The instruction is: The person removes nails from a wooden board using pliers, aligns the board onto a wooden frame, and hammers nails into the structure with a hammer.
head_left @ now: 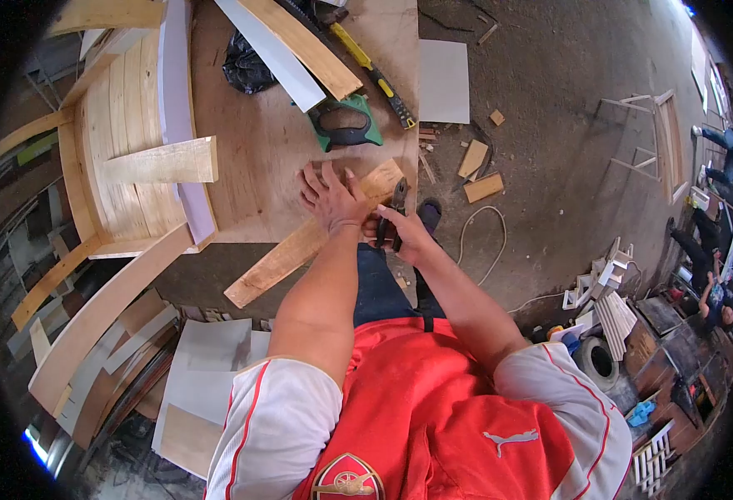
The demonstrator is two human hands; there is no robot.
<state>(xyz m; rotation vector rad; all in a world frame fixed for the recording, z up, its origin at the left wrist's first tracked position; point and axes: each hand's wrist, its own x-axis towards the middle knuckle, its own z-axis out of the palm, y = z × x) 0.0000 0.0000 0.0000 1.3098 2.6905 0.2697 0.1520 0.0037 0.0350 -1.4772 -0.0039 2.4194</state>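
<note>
A long wooden board lies slantwise over the edge of the plywood work table, its lower end sticking out past the edge. On its upper part rests my left hand, fingers spread, pressing down with nothing gripped. My right hand is closed around the handles of dark pliers. The jaws of the pliers are at the board's right side, near its upper end. Whether they bite on a nail is too small to tell.
A green-handled saw, a yellow-and-black hammer and a wooden strip lie farther up the table. A curved wooden frame stands at left. Wood offcuts and a cable are on the floor. People are far right.
</note>
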